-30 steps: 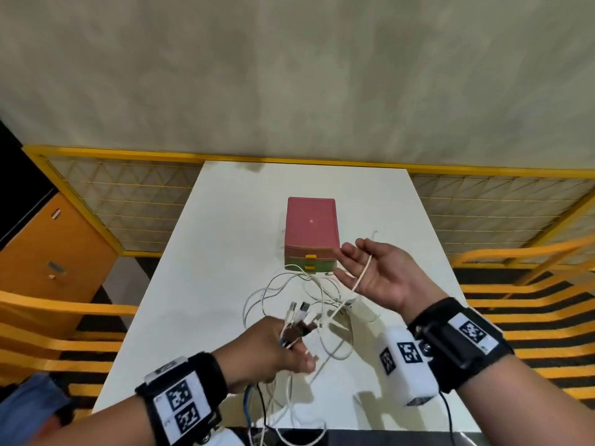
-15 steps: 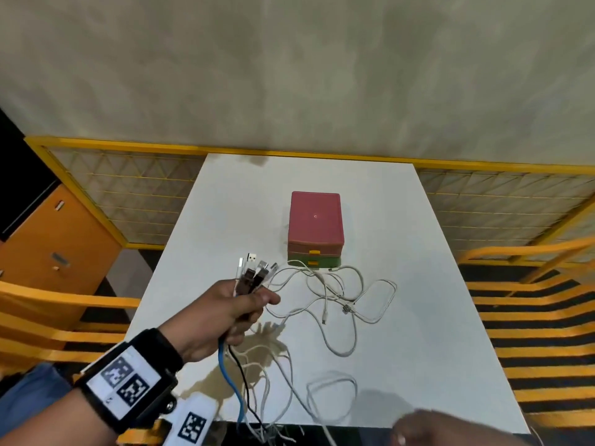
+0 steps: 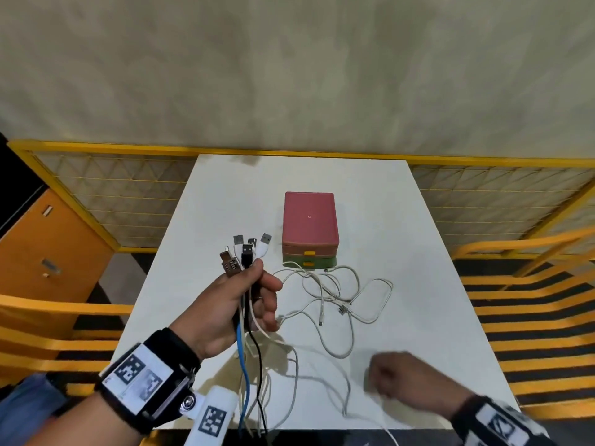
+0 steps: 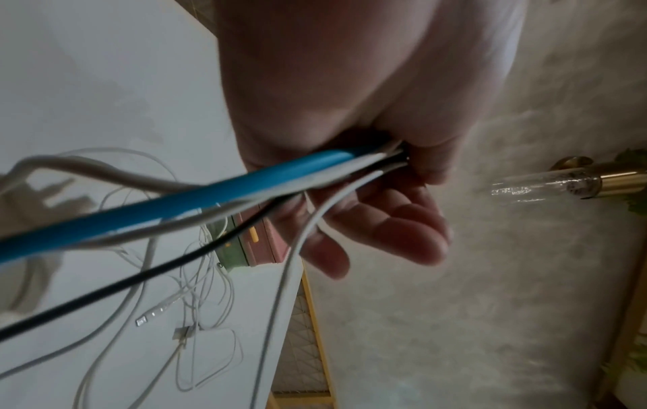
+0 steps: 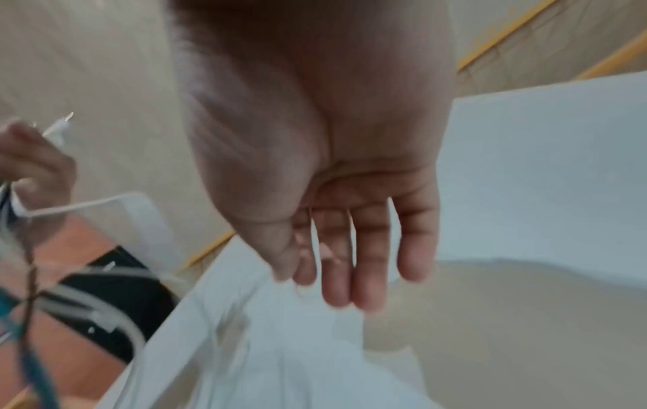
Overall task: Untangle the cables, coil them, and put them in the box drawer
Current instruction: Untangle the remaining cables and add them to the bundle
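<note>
White desk (image 3: 402, 220) carried one box (image 3: 310, 220) with two drawers, both closed, a pink one (image 3: 310, 251) above a green one (image 3: 309, 262), each with a yellow handle. My left hand (image 3: 231, 312) was raised above the desk, its grip clamped around a bundle of cables (image 3: 246, 304), with five plugs (image 3: 248, 249) that I could count fanning up above my fist. One blue cable (image 4: 168, 204), one black cable (image 4: 140, 276) and several white ones hung below it. Loose white cables (image 3: 335, 294) lay tangled on the desk just in front of the box. My right hand (image 5: 350, 221) hovered low near the desk's front edge, fingers (image 5: 367, 263) straight and relaxed, holding nothing.
</note>
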{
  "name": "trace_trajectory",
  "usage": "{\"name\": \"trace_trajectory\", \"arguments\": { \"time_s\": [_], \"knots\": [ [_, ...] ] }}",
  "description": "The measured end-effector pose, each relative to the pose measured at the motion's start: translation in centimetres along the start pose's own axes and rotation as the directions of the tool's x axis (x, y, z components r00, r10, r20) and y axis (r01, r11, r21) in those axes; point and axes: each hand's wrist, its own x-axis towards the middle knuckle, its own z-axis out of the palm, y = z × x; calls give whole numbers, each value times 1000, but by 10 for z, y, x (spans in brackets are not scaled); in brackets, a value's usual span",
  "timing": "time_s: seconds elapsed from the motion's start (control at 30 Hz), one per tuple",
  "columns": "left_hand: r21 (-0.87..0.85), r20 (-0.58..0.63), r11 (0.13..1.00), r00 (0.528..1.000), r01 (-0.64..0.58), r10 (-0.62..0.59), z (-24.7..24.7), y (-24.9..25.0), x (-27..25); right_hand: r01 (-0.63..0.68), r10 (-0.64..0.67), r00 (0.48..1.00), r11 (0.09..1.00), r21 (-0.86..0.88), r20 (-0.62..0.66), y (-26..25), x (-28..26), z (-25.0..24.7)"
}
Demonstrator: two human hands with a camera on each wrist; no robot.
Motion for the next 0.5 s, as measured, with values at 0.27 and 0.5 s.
{"name": "trace_trajectory", "arguments": {
  "time_s": [0.27, 0.5],
  "knots": [
    [-43, 54, 999, 999, -1, 4, 8, -7, 4, -122, -44, 924, 908, -401, -379, -11, 123, -45],
    [-87, 2, 996, 1000, -28, 29, -2, -9, 17, -177, -72, 907, 828, -532, -414, -3, 129, -12]
  ]
}}
